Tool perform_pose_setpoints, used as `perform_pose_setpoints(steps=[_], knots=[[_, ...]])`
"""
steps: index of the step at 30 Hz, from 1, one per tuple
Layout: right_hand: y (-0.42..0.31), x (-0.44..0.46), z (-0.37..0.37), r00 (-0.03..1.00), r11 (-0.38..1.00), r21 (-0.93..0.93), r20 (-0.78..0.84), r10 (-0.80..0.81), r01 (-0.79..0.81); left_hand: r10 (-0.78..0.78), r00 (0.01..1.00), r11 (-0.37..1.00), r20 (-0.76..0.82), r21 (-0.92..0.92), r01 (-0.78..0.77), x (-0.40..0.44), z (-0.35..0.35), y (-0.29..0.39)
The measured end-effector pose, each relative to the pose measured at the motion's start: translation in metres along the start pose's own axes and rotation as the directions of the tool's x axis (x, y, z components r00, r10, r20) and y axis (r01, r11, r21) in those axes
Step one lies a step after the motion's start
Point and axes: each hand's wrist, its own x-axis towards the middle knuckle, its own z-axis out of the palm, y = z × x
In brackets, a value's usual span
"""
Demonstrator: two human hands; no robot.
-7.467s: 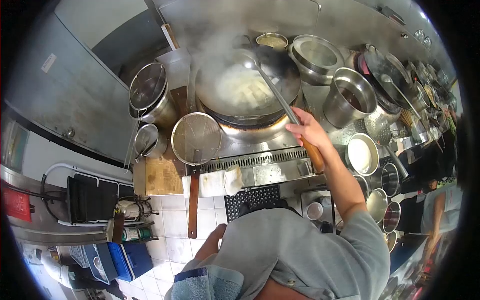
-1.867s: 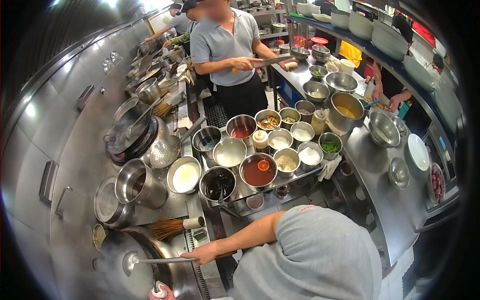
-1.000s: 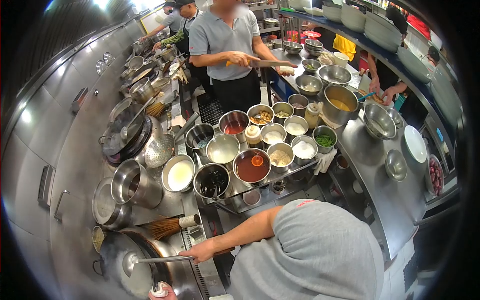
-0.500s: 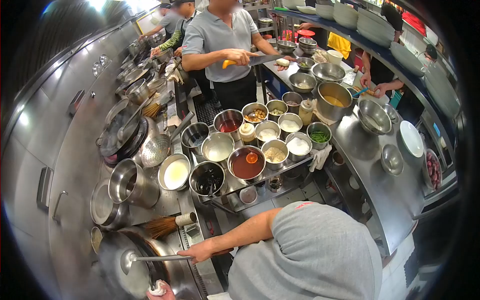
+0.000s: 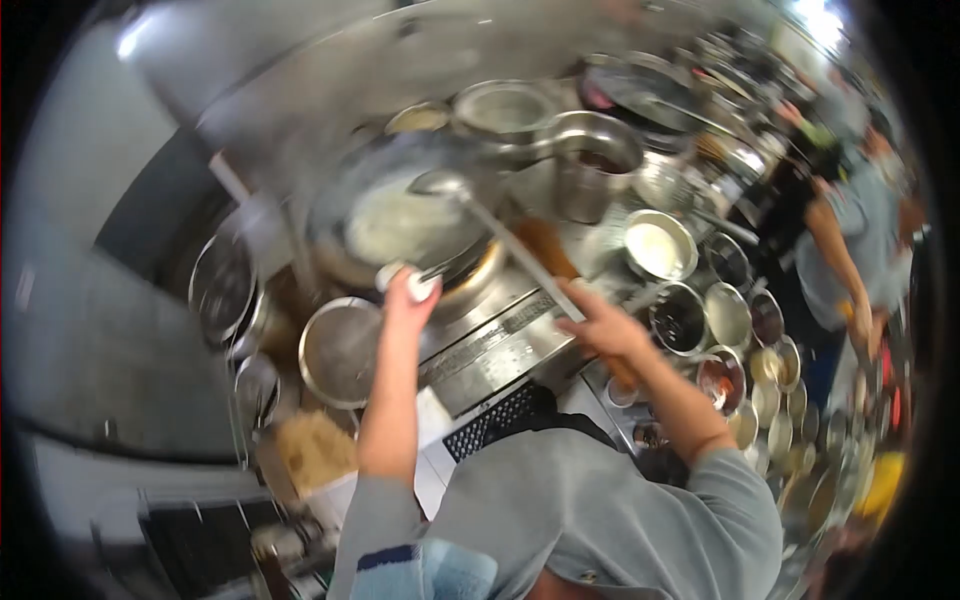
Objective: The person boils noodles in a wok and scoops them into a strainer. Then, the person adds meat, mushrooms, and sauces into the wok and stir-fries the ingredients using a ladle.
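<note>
My left hand (image 5: 408, 292) is closed around the near handle of a large dark wok (image 5: 350, 180), with a folded white cloth (image 5: 424, 286) between palm and metal. Pale, milky liquid (image 5: 400, 222) lies in the wok, its surface blurred by steam or motion. My right hand (image 5: 603, 326) grips the long handle of a metal ladle (image 5: 515, 248). The ladle's bowl is over the wok's right part; whether it touches the liquid I cannot tell. Just behind the ladle handle lies a brown bristle brush (image 5: 548, 248).
Right of the wok stand a tall steel pot (image 5: 585, 190), a pot of pale yellow liquid (image 5: 658, 247) and several seasoning tins. A wide steel bowl (image 5: 340, 350) sits near my left forearm. Another person (image 5: 850, 240) in grey works at the far right.
My view has swung left toward the wok, so the seasoning tins and the other person now appear at the right. Both hands keep their holds on the ladle and wok.
</note>
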Motion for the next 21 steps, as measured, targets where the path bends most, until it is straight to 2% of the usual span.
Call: perform_pose_setpoints(steps=[1,2,3,4,8,9,11,13,14,16,18,21], knots=[[0.005,0.008,-0.015,0.994,0.994,0.025,0.041,-0.103,0.102,0.004,0.997,1.0,-0.074,0.007,-0.004,-0.008,0.01,-0.004],[0.0,0.006,-0.032,0.981,0.989,0.048,0.125,-0.146,0.142,-0.005,0.991,1.0,-0.131,0.023,0.008,-0.018,0.028,-0.007],[-0.002,0.008,-0.044,0.982,0.99,0.039,0.129,-0.14,0.136,0.006,0.986,0.999,-0.166,0.042,0.001,-0.029,0.038,-0.013],[-0.01,0.01,-0.056,0.972,0.979,-0.076,0.157,-0.175,0.189,0.017,0.979,0.998,-0.202,0.061,-0.005,-0.035,0.044,-0.017],[-0.021,0.045,-0.07,0.969,0.958,-0.206,0.189,-0.161,0.199,0.055,0.991,0.991,-0.119,0.125,-0.04,-0.027,0.044,-0.021],[-0.017,0.059,-0.069,0.969,0.947,-0.246,0.185,-0.161,0.205,0.059,0.988,0.992,-0.142,0.119,-0.042,-0.026,0.043,-0.024],[0.011,0.093,-0.047,0.947,0.938,-0.153,0.125,-0.295,0.312,0.067,0.98,0.993,-0.187,0.107,-0.047,-0.038,0.054,-0.027],[0.007,0.097,-0.034,0.952,0.957,0.0,0.1,-0.29,0.291,0.054,0.978,0.993,-0.204,0.11,-0.032,-0.063,0.047,-0.047],[0.001,0.094,-0.029,0.931,0.937,0.029,0.106,-0.348,0.347,0.058,0.977,0.99,-0.203,0.139,-0.03,-0.071,0.045,-0.049],[-0.004,0.092,-0.027,0.943,0.935,0.207,0.112,-0.313,0.286,0.09,0.979,0.989,-0.184,0.131,-0.066,-0.065,0.054,-0.042],[-0.01,0.088,-0.032,0.954,0.923,0.298,0.102,-0.283,0.242,0.098,0.974,0.993,-0.206,0.088,-0.081,-0.052,0.054,-0.046],[-0.013,0.086,-0.027,0.928,0.867,0.48,0.245,-0.281,0.135,0.093,0.977,0.992,-0.192,0.102,-0.075,-0.057,0.054,-0.042]])
